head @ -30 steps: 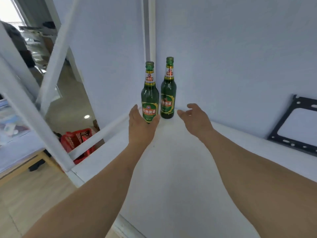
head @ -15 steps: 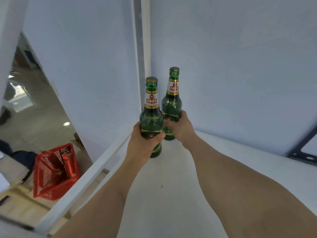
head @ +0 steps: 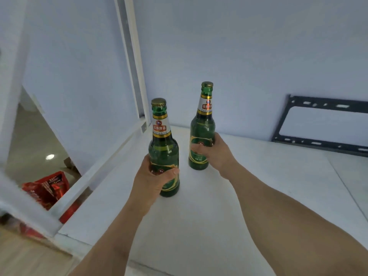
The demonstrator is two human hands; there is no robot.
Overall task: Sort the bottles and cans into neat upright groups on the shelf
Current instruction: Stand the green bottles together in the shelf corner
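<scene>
Head view, looking down along two bare forearms onto a white shelf (head: 229,206). Left hand (head: 153,176) wrapped round the lower body of the nearer green bottle (head: 164,152), thumb (head: 169,173) curled across the label on the front, fingers hidden behind the glass. Right hand (head: 216,154) wrapped round the lower body of the farther green bottle (head: 202,132), fingers curled over the front label from the right side. Both bottles capped in gold, with white and gold neck labels carrying a red band, and both about upright, the farther one leaning slightly. Nearer bottle toward the left front of the shelf, farther bottle behind and to the right of it, a clear gap of white shelf between the two. Cannot tell whether either base is resting on the shelf or just off it.

White upright post (head: 137,66) in the back left corner, pale wall behind. White rail (head: 95,172) running along the left edge of the shelf. Black metal bracket (head: 318,124) leaning against the back wall at the right, well apart from the bottles. Below and left of the shelf, a red basket (head: 47,188) on the floor, partly hidden by the rail and blurred. Wooden floor (head: 23,255) at the bottom left corner.
</scene>
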